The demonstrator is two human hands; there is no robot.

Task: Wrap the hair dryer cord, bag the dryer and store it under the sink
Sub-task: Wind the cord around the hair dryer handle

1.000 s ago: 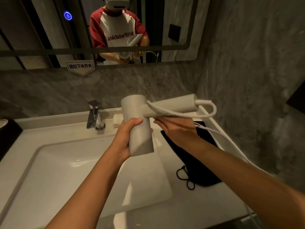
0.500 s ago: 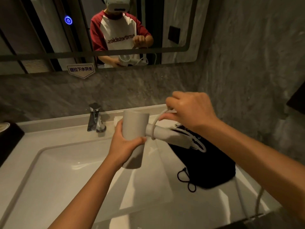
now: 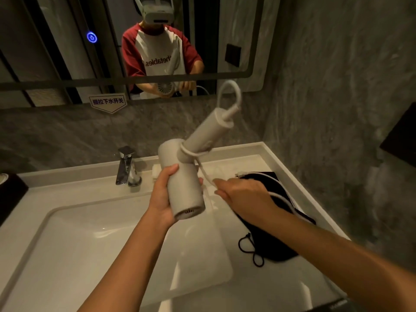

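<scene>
Above the sink [image 3: 67,244], the left hand [image 3: 163,199] is gripping the hair dryer [image 3: 180,183] barrel. The right hand [image 3: 243,194] is pinching its cord [image 3: 203,171], looped once around the handle. A black bag [image 3: 276,239] is lying on the worktop [image 3: 258,287].

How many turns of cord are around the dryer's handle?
1 turn of the cord shows, at the base of the handle by the dryer barrel; any behind the handle would be hidden.
</scene>
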